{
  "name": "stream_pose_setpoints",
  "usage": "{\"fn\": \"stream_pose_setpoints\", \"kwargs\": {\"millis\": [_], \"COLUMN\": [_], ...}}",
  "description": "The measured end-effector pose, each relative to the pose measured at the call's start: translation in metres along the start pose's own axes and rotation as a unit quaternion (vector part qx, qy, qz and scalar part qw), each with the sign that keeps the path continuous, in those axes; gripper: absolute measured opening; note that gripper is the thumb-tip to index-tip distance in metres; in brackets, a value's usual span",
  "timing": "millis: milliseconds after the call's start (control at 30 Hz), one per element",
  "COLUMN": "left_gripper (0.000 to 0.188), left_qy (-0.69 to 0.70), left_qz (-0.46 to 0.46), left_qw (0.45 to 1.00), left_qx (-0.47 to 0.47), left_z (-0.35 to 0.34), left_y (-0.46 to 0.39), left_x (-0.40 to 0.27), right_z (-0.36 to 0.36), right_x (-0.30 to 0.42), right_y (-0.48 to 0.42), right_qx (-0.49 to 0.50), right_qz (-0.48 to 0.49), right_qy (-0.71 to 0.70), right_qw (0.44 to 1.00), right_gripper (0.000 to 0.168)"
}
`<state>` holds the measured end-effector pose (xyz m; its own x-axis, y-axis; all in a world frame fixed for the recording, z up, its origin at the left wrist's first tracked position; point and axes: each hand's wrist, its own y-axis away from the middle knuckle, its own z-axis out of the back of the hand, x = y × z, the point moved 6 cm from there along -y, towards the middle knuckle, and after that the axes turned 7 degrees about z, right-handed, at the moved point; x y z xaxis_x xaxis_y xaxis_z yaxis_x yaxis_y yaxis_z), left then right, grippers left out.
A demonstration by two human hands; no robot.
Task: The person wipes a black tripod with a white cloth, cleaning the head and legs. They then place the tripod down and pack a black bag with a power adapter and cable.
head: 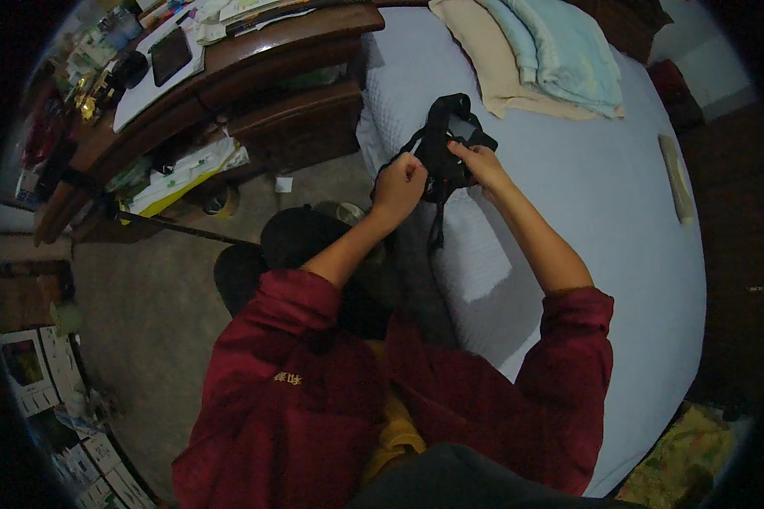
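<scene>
A black item with fabric straps (442, 149), a small bag or harness, is held up at the near edge of the bed; its exact kind is hard to tell. My left hand (400, 188) is closed at its left side, with the fingers curled over a strap. On the right side, my right hand (484, 167) grips it with the thumb on top. One wide strap loops upward above the hands. A thin black strap end (438, 226) dangles below, over the side of the mattress.
The bed (598, 210) has a pale sheet, a folded light-blue blanket (576, 57) and a beige pillow (503, 83). At left stands a dark wooden desk (280, 38) with a tablet (170, 56). A dark pole (178, 228) crosses near my knees. Boxes (28, 366) line the lower left.
</scene>
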<state>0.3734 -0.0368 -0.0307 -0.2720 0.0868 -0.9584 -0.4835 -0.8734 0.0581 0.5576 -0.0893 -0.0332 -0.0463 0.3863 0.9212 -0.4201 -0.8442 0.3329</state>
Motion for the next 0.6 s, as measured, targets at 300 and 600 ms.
{"fn": "stream_pose_setpoints", "kwargs": {"millis": [300, 600], "left_gripper": [0.047, 0.047], "left_qy": [-0.064, 0.009], "left_qz": [0.014, 0.017], "left_qw": [0.996, 0.997], "left_qx": [0.053, 0.074], "left_z": [-0.007, -0.011], "left_y": [0.019, 0.006], "left_x": [0.036, 0.058], "right_z": [-0.026, 0.003], "right_x": [0.038, 0.032], "right_y": [0.036, 0.001], "right_qx": [0.052, 0.127], "right_qz": [-0.018, 0.003], "right_qy": [-0.031, 0.123], "right_qw": [0.998, 0.984], "right_gripper": [0.062, 0.046]}}
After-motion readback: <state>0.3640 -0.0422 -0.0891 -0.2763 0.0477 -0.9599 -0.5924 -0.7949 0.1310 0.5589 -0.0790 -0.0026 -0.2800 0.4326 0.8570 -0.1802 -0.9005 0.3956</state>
